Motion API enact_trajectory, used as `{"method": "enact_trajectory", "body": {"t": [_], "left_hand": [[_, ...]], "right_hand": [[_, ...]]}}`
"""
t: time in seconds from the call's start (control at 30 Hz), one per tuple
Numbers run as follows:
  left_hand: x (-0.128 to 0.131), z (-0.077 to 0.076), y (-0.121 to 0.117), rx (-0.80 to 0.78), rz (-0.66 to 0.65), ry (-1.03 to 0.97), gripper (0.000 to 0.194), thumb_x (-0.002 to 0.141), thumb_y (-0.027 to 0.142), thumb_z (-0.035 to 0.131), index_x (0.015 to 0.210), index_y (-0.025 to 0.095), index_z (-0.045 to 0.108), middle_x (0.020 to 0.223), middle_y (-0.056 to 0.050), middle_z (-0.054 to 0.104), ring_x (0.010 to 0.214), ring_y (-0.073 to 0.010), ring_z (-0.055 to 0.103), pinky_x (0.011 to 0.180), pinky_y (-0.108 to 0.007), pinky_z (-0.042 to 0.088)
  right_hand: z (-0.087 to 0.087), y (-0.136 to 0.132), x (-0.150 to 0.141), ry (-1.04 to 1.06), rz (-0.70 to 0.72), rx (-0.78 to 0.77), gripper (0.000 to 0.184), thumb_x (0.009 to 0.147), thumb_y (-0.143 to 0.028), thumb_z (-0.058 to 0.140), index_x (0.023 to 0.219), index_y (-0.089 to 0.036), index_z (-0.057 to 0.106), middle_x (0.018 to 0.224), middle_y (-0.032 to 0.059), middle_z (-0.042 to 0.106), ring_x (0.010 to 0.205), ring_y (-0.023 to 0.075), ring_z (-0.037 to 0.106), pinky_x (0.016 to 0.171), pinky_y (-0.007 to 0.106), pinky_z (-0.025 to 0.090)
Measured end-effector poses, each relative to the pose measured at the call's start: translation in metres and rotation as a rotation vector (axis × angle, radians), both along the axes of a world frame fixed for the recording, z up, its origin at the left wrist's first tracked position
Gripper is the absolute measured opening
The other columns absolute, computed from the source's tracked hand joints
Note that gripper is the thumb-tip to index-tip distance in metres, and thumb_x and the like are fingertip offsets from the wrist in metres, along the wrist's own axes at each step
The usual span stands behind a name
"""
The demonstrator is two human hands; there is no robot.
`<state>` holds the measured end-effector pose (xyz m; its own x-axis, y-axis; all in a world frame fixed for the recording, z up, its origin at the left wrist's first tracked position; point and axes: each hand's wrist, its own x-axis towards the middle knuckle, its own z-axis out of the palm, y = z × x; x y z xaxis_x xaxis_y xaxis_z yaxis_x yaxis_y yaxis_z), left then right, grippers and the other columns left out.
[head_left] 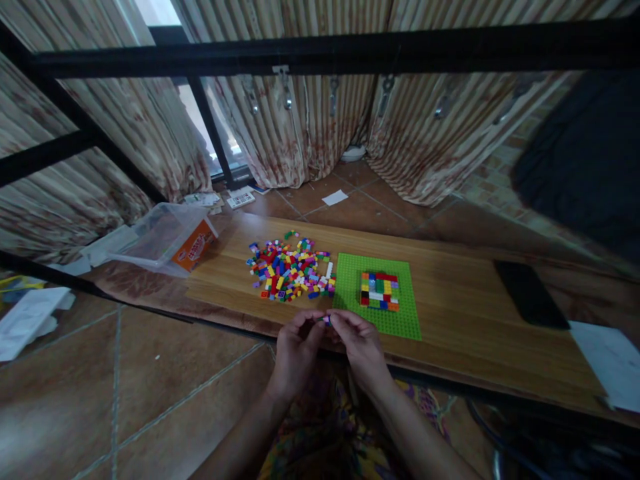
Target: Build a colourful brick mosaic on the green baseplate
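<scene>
My left hand (299,343) and my right hand (357,340) meet at the front edge of the wooden board. Between their fingertips they pinch small toy bricks (327,320), pinkish-purple and dark in colour; fingers cover part of them, so I cannot tell how many there are. Just beyond my right hand lies a green baseplate (347,267). On it sits a roughly square build of multicoloured bricks (380,291). Past my left hand, a pile of loose mixed-colour bricks (290,268) spreads over the board and reaches the baseplate's left edge.
The wooden board (460,300) carries a black flat device (530,293) and white paper (610,360) at right. A clear plastic box (160,240) with an orange label stands at left. A black metal bar (320,57) crosses above; striped curtains (300,133) hang behind.
</scene>
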<state>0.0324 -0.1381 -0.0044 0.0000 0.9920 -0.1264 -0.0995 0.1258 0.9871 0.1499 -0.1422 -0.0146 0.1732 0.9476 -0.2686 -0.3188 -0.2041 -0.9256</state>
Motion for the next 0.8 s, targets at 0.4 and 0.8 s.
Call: {"method": "enact_trajectory", "body": {"t": [0.4,0.8], "left_hand": [[0.001,0.0,-0.011,-0.179,-0.104,-0.199,0.021,0.069,0.029,0.078,0.08,0.014,0.068,0.071,-0.002,0.069,0.062,-0.0121,0.061,0.064,-0.025,0.05],[-0.011,-0.018,0.001,-0.347,-0.021,-0.346,0.03,0.066,0.029,0.081,0.084,0.013,0.064,0.07,-0.001,0.066,0.061,-0.0105,0.06,0.064,-0.024,0.05]], "right_hand": [[-0.007,-0.017,0.006,0.052,0.079,-0.024,0.031,0.071,-0.048,0.074,0.076,-0.018,0.072,0.06,0.0005,0.064,0.051,0.0115,0.054,0.049,0.024,0.044],[-0.011,0.005,-0.006,0.117,0.124,-0.161,0.041,0.058,-0.053,0.081,0.074,-0.016,0.073,0.054,-0.0012,0.061,0.047,0.0105,0.054,0.047,0.024,0.046]]}}
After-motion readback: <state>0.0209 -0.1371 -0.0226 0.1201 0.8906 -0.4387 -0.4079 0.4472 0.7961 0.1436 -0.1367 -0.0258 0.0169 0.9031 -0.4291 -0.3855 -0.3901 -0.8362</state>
